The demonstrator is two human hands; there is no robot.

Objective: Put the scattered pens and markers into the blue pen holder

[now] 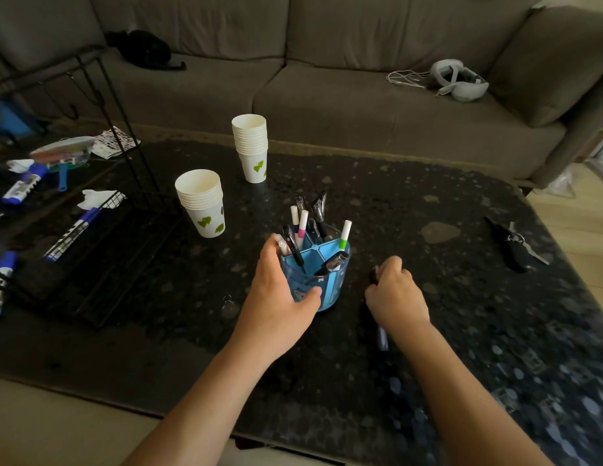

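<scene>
Head view, lower centre of the frame: the left hand [276, 294] wraps its fingers around the side of the blue pen holder [322, 280] on the dark table [461, 331]. At lower right, the right hand [396, 294] is clenched around a dark marker [381, 334] just beside the holder. Pens and markers [302, 227] stand upright in the holder's compartments. Farther up, two stacks of paper cups [249, 146] stand left of centre; blue markers [73, 230] lie at far left.

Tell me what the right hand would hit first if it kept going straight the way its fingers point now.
The right hand, closed around a dark pen, points up and slightly left. That line looks free over the dark table just right of the blue pen holder; depth is unclear, so it might graze the holder's rim.
</scene>
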